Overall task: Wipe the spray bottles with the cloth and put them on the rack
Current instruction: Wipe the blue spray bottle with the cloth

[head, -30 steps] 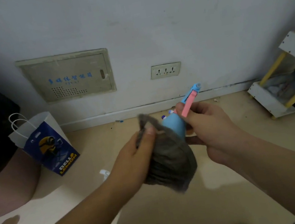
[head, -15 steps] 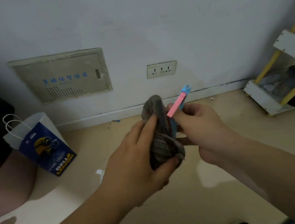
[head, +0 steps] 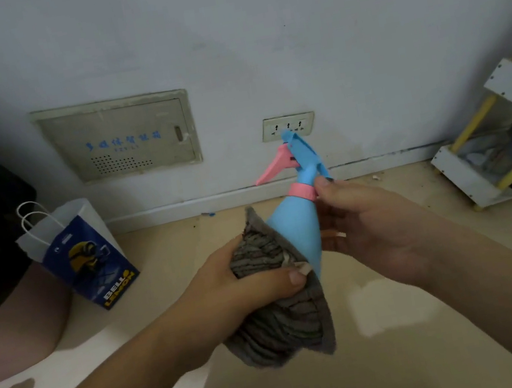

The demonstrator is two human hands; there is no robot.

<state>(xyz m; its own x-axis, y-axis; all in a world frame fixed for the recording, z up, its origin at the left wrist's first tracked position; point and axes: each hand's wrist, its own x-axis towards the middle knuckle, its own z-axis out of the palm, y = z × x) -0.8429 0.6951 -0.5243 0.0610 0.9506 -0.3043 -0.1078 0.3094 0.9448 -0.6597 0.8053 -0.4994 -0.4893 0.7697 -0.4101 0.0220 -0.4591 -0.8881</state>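
Gripping cloth (head: 278, 295), left hand (head: 229, 286) wraps it round bottle (head: 298, 230) base; right hand (head: 371, 225) pinches bottle neck. Rack (head: 492, 137) well right of bottle, w/ bag (head: 85, 256) left.

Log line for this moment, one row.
step: wiping | left hand: presses cloth on bottle | right hand: holds bottle neck | rack: far right

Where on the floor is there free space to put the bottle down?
Bare floor runs between the paper bag and the rack, along the skirting, with small debris only. The rack's bottom shelf looks filled with fabric; a leg crowds the bag's left.
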